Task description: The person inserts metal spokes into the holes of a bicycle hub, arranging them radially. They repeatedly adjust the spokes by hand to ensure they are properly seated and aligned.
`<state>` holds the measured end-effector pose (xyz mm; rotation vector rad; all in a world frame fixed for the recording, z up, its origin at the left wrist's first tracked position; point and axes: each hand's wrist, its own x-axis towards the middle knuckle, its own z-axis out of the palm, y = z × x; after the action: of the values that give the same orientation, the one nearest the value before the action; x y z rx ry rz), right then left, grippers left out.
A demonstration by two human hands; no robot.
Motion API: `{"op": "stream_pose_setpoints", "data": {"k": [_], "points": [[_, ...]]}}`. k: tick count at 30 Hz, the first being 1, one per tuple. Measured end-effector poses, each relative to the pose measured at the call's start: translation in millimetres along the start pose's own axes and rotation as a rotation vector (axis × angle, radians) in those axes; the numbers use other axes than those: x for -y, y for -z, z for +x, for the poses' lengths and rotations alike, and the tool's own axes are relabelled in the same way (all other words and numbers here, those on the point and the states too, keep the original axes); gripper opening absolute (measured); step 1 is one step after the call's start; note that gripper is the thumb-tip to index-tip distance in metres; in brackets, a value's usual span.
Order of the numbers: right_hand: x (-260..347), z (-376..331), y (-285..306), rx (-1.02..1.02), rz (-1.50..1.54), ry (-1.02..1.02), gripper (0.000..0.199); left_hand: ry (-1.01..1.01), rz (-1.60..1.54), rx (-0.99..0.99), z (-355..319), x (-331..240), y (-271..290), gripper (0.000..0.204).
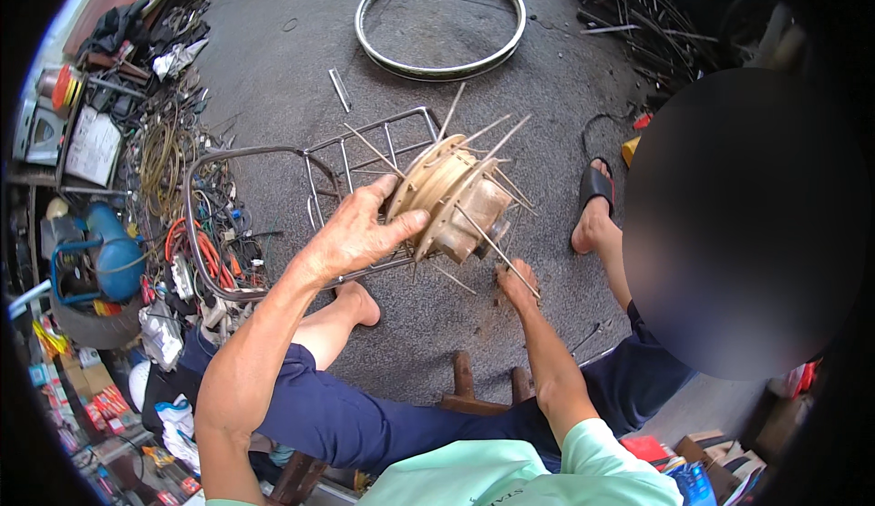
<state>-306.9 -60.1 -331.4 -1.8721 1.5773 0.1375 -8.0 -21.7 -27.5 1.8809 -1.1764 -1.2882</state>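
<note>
A wheel hub (445, 173), tan and dusty with a squared block on one side, is tilted in front of me. Several loose spokes (499, 141) stick out of its flanges at different angles. My left hand (360, 228) grips the near left edge of the hub, thumb on one flange and fingers behind it. Below the hub, my right hand (518, 282) is closed low over the floor. One long spoke crosses in front of it, and I cannot make out what its fingers hold. Under the hub lies a metal tube rack (344, 155), partly covered by it.
A bare wheel rim (441, 74) lies farther out, with a short metal piece (340, 90) nearer. Cables, parts and a blue machine (117, 255) crowd the left. Dark rods (652, 41) are piled far right. A wooden stool (465, 387) stands between my legs. A blurred patch hides the right.
</note>
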Motion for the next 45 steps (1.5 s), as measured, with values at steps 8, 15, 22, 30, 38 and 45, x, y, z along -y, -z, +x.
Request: {"op": "stream_pose_setpoints", "data": {"k": [8,15,22,30,38,45], "points": [[7,12,-7,-0.015,-0.011,-0.024,0.037,0.022,0.119,-0.058,-4,7,-4,0.070],[-15,21,-28,-0.053,0.125,0.001,0.040,-0.025,0.132,-0.056,-1,10,-5,0.068],[-15,-6,-8,0.040,0.580,-0.177,0.033,-0.017,0.146,-0.008,-1,5,3,0.064],[-39,-21,44,-0.521,1.053,-0.319,0.013,-0.181,-0.023,0.155,17,14,10,0.063],[92,-114,165,-0.550,1.153,0.177,0.014,-0.155,-0.024,0.154,12,24,22,0.066],[128,-169,197,-0.436,0.150,0.505,0.016,-0.138,0.078,0.108,18,30,18,0.062]]}}
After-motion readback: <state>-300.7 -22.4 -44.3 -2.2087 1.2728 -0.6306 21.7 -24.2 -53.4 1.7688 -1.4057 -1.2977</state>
